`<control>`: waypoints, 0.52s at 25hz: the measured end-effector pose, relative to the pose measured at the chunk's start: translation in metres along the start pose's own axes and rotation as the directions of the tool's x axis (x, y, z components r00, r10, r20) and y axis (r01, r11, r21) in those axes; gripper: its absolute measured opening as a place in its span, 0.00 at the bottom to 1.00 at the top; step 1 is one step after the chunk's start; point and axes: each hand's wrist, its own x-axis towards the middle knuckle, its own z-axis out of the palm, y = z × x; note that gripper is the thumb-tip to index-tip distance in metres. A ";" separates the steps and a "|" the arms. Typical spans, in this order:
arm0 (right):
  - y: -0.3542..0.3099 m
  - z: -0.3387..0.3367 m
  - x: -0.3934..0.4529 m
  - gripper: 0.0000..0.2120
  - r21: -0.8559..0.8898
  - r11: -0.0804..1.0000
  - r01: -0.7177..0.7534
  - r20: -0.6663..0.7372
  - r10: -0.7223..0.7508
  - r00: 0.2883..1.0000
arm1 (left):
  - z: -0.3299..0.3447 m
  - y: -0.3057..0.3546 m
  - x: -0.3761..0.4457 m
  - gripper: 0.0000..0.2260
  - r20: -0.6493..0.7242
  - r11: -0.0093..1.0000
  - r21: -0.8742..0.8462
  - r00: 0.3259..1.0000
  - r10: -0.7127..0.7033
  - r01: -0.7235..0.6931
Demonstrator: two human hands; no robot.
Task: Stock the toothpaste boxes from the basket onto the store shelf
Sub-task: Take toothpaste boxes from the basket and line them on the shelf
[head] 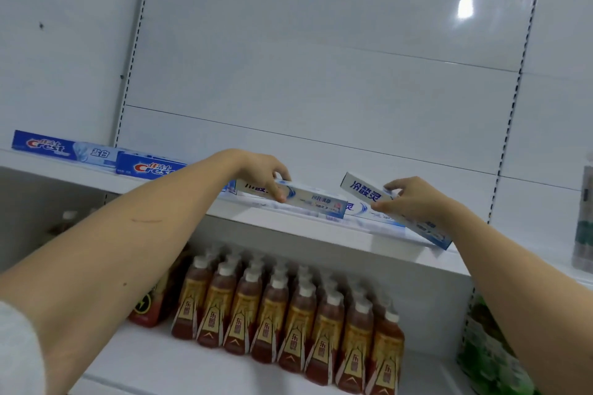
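Observation:
My left hand (pixel 261 171) grips a white and blue toothpaste box (pixel 316 202) lying lengthwise on the white store shelf (pixel 288 229). My right hand (pixel 409 199) holds a second white and blue toothpaste box (pixel 362 191), tilted, its right end over the shelf's front edge. Another white box (pixel 359 210) lies on the shelf between and behind them. Two blue Crest boxes (pixel 51 147) (pixel 150 167) lie further left on the same shelf. The basket is out of view.
Rows of brown drink bottles (pixel 288 311) with white caps fill the shelf below. Green packages (pixel 491 349) stand at the lower right, and a tall container (pixel 585 218) at the right edge. The white back panel (pixel 321 74) rises behind the shelf.

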 end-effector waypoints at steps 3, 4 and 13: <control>0.012 0.023 0.030 0.21 -0.052 0.997 0.055 0.018 -0.054 0.998 | 0.007 -0.002 0.014 0.24 0.032 0.998 0.034 0.998 -0.046 0.045; 0.014 0.030 0.040 0.20 -0.076 0.994 0.076 0.035 -0.074 0.997 | 0.008 -0.004 0.018 0.25 0.033 0.997 0.040 0.997 -0.069 0.067; 0.017 0.052 0.086 0.20 -0.219 0.951 0.219 0.112 -0.199 0.974 | 0.000 -0.001 0.028 0.30 -0.023 0.987 0.027 0.987 -0.160 0.161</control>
